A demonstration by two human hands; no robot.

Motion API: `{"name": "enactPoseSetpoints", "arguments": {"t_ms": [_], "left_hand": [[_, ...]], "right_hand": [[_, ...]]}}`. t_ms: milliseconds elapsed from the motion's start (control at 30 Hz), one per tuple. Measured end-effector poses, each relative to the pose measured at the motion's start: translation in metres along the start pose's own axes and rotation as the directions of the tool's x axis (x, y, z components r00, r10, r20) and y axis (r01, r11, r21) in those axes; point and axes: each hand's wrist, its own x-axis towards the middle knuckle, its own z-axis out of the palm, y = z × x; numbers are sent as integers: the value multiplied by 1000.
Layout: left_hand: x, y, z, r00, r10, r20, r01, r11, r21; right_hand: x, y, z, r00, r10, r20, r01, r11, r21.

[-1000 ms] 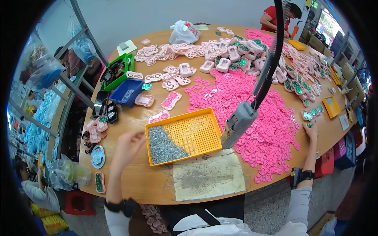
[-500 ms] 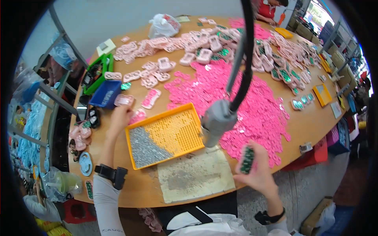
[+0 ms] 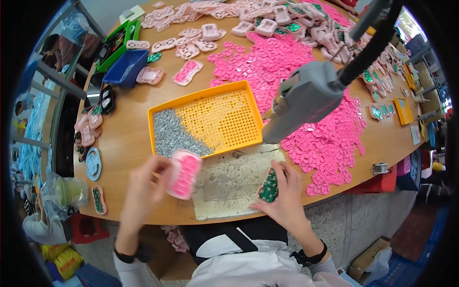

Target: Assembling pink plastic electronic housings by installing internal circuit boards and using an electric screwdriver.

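My left hand (image 3: 142, 186) grips a pale pink plastic casing with bright pink inserts (image 3: 185, 175) and holds it up over the left edge of a stained cream sheet (image 3: 224, 191). Between the thumb and fingers of my right hand (image 3: 289, 198), a pale pink casing with a green circuit board (image 3: 268, 187) is tilted at the sheet's right side. Beyond the sheet lies a perforated yellow tray (image 3: 201, 99), with small silver screws (image 3: 172, 134) heaped in its left part. A grey powered screwdriver (image 3: 306, 103) hangs over the tray's right end.
A large heap of bright pink pieces (image 3: 320, 148) spreads right of the tray. Pale pink casings (image 3: 210, 32) pile along the far side. Blue (image 3: 126, 69) and green bins (image 3: 136, 31) stand at left, near a light-blue oval piece (image 3: 94, 163).
My left hand has come back toward me from beside the blue bin, bringing the casing with bright pink inserts. My right hand has moved slightly left and up, still holding its casing. The view has shifted.
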Motion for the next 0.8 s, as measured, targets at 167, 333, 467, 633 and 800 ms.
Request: {"name": "enactPoseSetpoints", "arguments": {"t_ms": [167,333,467,633,800], "left_hand": [[-42,-9,55,964,-228,133,260,909,-325],[-65,-5,84,961,-277,22,250,827,-503],[-70,20,81,992,-116,38,122,956,-267],[-66,22,68,976,-140,169,160,981,-111],[-62,27,97,971,-71,228,199,771,-605]], "right_hand": [[1,-1,-13,997,-39,65,35,997,67],[3,1,-17,993,-86,84,75,990,123],[2,2,-13,998,-53,43,49,993,104],[0,-9,-14,990,-115,-81,129,972,197],[2,-31,-15,987,-144,-72,158,949,272]]}}
